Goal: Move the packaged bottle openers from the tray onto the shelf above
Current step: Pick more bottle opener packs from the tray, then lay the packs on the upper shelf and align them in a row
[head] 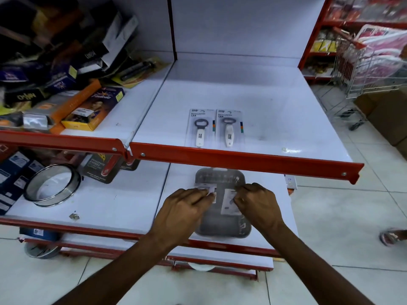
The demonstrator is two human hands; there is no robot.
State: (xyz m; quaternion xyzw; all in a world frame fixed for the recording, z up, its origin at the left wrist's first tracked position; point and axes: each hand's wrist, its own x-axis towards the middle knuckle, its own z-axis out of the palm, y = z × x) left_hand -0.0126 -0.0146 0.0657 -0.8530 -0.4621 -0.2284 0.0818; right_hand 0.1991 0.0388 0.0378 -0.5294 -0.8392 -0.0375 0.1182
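Two packaged bottle openers, one (200, 128) beside the other (229, 128), lie flat side by side on the upper white shelf (275, 119) near its red front edge. On the lower shelf rests a grey tray (222, 227). My left hand (182, 210) is over the tray's left side, fingers pinching the edge of a packaged opener (207, 187). My right hand (257, 203) is over the right side, fingers closed on another packaged opener (229, 203). Both packages are blurred and partly hidden by my fingers.
Boxed goods (66, 89) pile on the upper shelf's left section. A round metal sieve (51, 184) and a carded cutter (103, 168) lie on the lower shelf's left. A shopping trolley (370, 62) and cardboard boxes (387, 111) stand at right. A person's sandalled foot (392, 236) shows at right.
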